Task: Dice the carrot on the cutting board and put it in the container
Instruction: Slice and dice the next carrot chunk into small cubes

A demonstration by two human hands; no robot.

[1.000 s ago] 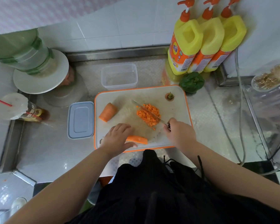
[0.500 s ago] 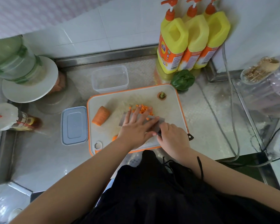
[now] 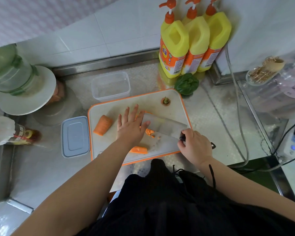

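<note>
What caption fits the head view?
Left hand sweeps diced carrot onto cleaver held by right hand.

The counter (image 3: 209,120) is showing as embossed, shiny sheet metal. The cutting board (image 3: 174,106) is looking like matt white plastic, scuffed, with an orange rim. The cleaver (image 3: 163,125) blade is gleaming as smooth steel. The container (image 3: 110,86) is appearing as clear glossy plastic, its lid (image 3: 75,136) smooth greyish plastic. The detergent bottles (image 3: 192,43) are shining as glossy yellow plastic before glazed white tiles (image 3: 92,40).
</note>
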